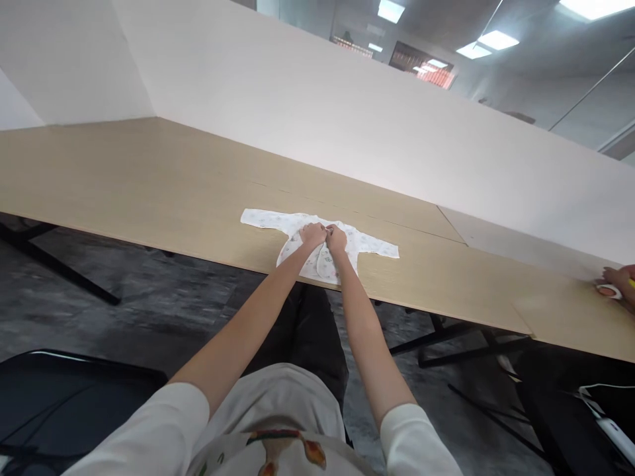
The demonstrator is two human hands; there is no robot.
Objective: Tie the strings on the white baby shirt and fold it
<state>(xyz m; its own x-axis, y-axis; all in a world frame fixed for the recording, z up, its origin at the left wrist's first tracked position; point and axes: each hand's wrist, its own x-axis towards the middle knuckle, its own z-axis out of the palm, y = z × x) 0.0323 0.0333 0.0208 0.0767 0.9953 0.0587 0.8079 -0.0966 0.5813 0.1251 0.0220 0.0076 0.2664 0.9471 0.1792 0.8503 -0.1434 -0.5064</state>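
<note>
A small white printed long-sleeved shirt [308,263] lies spread on the wooden table, its sleeves stretched out to both sides and its lower hem near the table's front edge. My left hand [313,234] and my right hand [336,238] meet at the upper middle of the shirt, below its neckline. The fingers of both hands are closed, pinching the fabric at the front opening. What exactly sits between the fingertips is too small to make out.
The long wooden table [124,178] runs across the view, with a white partition [297,99] behind it. At the far right another person's hand [620,277] is near an orange and white round object [609,291]. A black chair [74,403] stands at lower left.
</note>
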